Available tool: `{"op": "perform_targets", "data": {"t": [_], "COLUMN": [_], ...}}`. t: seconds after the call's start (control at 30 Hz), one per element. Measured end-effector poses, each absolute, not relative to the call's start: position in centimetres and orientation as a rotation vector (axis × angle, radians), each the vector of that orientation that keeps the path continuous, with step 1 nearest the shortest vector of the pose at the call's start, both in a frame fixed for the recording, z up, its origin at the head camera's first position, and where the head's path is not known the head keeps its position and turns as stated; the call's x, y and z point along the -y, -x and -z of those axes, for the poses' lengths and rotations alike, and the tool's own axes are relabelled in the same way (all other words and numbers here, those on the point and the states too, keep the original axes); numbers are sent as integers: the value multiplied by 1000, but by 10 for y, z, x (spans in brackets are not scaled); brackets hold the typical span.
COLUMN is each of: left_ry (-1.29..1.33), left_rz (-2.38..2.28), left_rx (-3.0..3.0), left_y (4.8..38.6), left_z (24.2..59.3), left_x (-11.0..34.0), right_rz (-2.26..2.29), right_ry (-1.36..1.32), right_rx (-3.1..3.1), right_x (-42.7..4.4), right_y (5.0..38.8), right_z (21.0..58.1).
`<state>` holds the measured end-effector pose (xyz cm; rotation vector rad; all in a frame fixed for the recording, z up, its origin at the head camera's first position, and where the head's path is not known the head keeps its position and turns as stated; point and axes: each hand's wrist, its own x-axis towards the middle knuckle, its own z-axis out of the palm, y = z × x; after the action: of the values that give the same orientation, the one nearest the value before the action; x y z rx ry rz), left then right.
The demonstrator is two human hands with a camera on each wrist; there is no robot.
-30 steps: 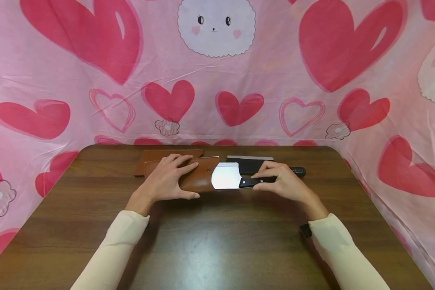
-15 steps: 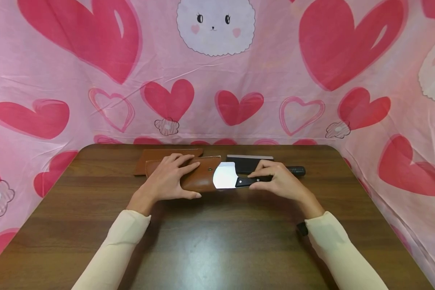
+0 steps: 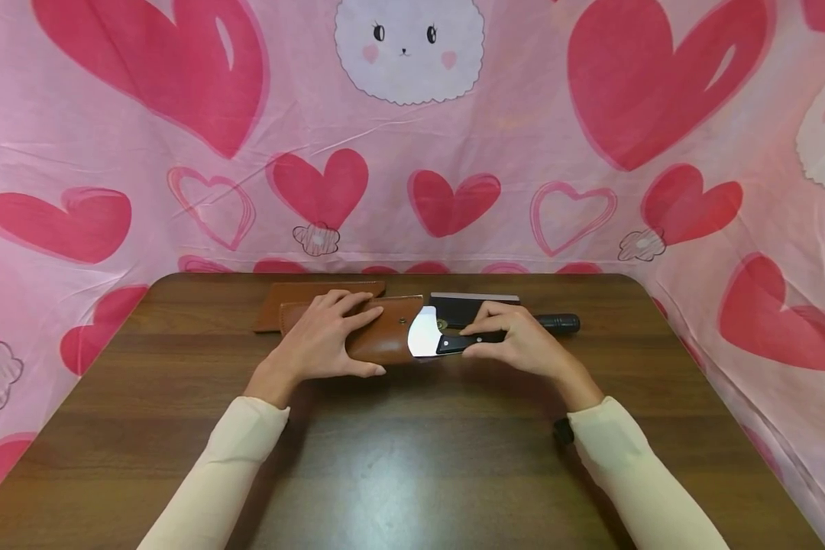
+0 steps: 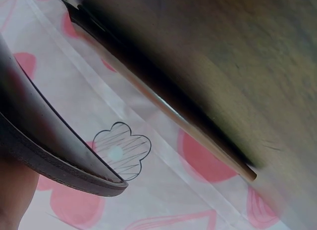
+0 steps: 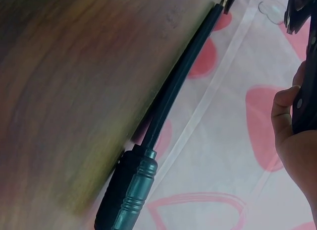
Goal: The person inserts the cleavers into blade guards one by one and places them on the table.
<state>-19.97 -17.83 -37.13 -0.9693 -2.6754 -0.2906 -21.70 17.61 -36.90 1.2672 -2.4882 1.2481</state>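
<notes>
A cleaver sits partly inside a brown leather sheath (image 3: 385,336), its bright bare blade (image 3: 423,333) showing at the sheath's right end. My left hand (image 3: 323,336) holds the sheath from above, thumb along the near side and fingers over the far side. With thumb and fingers my right hand (image 3: 522,340) pinches the cleaver's black riveted handle (image 3: 452,344). In the right wrist view that handle (image 5: 303,101) stands off the table in my grip. Most of the blade is hidden in the sheath.
Behind my hands lies a second cleaver with a dark blade (image 3: 461,309), silver edge and ribbed black handle (image 3: 558,324). Another flat brown leather sheath (image 3: 296,294) rests behind my left hand. The wooden table (image 3: 385,458) ends at a pink heart-print cloth (image 3: 385,214).
My right hand has moved left, pushing the cleaver deeper into the sheath; less blade shows now. The left hand and sheath have shifted very slightly right.
</notes>
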Motion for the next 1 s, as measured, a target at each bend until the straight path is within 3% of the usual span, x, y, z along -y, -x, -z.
{"op": "perform_targets", "data": {"t": [1.0], "left_ry": [1011], "left_rz": [340], "left_rx": [2633], "left_y": [199], "left_z": [366], "left_x": [169], "right_rz": [-1201], "right_ry": [-1251], "right_rx": [2476], "right_x": [-163], "right_y": [216], "right_z": [368]}}
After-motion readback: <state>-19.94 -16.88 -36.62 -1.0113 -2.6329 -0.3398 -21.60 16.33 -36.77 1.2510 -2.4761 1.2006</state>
